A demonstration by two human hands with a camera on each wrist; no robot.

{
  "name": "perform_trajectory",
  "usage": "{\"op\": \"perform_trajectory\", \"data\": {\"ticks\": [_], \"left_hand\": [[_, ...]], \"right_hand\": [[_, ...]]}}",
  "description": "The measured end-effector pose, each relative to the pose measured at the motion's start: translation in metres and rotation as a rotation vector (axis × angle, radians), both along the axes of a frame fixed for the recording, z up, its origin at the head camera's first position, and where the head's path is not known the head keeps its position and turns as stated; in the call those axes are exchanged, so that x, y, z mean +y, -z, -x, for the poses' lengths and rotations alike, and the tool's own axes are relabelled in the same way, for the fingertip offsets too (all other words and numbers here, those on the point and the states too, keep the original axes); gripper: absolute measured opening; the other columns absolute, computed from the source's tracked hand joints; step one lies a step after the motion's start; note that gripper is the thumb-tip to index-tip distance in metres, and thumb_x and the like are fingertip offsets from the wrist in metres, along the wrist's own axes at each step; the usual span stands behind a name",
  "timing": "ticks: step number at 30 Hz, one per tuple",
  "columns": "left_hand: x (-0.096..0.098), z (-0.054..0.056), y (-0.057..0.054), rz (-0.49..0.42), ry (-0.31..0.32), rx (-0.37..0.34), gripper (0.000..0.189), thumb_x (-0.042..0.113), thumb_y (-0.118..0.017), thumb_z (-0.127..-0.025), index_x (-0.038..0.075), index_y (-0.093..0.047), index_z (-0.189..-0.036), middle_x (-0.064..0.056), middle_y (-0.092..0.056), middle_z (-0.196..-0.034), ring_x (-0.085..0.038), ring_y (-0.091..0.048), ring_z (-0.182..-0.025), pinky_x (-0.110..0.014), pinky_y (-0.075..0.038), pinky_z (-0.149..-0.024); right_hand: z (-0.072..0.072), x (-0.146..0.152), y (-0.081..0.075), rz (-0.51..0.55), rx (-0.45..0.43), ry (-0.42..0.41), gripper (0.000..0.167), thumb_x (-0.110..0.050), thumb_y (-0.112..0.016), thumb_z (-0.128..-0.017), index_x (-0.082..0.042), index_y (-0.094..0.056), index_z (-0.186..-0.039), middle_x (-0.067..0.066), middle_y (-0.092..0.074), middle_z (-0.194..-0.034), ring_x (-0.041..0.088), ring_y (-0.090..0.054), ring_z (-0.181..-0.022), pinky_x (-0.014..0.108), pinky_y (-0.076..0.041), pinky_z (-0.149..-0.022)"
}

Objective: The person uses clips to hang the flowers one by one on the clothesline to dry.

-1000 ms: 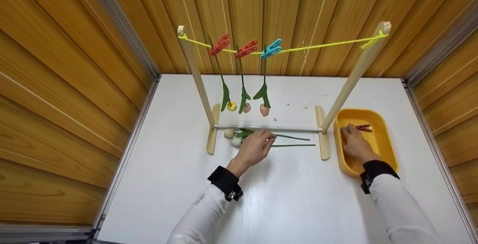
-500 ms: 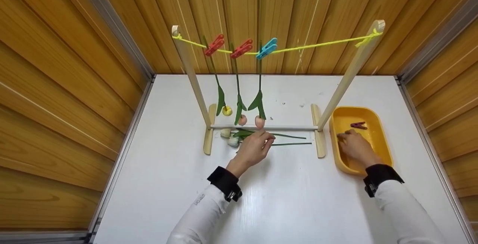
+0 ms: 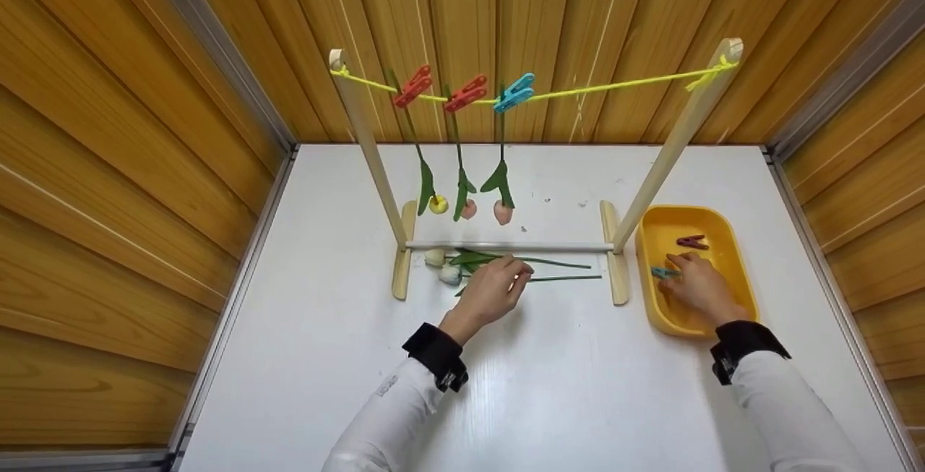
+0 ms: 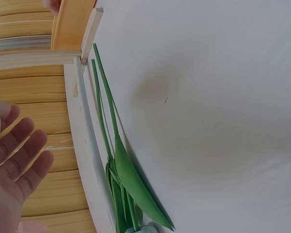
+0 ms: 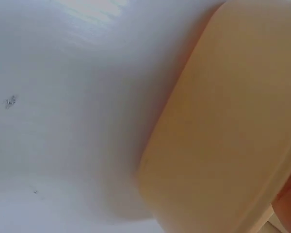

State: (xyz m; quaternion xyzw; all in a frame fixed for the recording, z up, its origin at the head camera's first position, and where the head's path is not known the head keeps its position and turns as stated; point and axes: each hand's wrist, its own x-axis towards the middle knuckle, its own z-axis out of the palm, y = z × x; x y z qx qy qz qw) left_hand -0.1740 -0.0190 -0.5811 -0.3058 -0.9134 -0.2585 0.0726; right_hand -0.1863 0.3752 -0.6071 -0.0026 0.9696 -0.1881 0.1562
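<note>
My right hand point(image 3: 699, 288) is inside the yellow tub point(image 3: 738, 262). Its thumb and fingers pinch a blue clothespin point(image 3: 661, 272), whose free end points left. A dark red clothespin point(image 3: 692, 241) lies farther back in the tub. Over two artificial tulips on the table, one cream-headed point(image 3: 435, 258) and one pale blue point(image 3: 450, 275), hovers my left hand point(image 3: 491, 290). The left wrist view shows its fingers point(image 4: 26, 145) loosely bent with nothing in them, beside the green stems point(image 4: 106, 102). The tub wall hides most of the right hand in the right wrist view.
A wooden stand with a right post point(image 3: 679, 147) carries a yellow cord point(image 3: 614, 87). Two red clothespins point(image 3: 466, 94) and one light blue clothespin point(image 3: 514, 92) hold three upside-down tulips on it. A white rod point(image 3: 556, 247) joins the stand's feet.
My right hand has drawn toward me inside the tub, away from the dark red clothespin, with the blue clothespin between its fingers. My left hand has stayed almost still. The hanging tulips have swayed.
</note>
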Motion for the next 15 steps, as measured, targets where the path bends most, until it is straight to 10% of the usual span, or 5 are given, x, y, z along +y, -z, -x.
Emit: {"op": "perform_trajectory", "data": {"ticks": [15], "left_hand": [[0.004,-0.001,0.004,0.114,0.021,-0.004,0.023,0.025,-0.052,-0.103,0.016,-0.072,-0.108,0.001,-0.070,-0.099,-0.014,-0.067,-0.093,-0.029,-0.054,-0.080]], "right_hand": [[-0.001,0.006,0.012,0.047,-0.007,0.052,0.055,-0.024,-0.067,-0.095,0.010,-0.052,-0.135,0.036,-0.045,-0.131,0.048,-0.049,-0.113,0.063,-0.038,-0.106]]}}
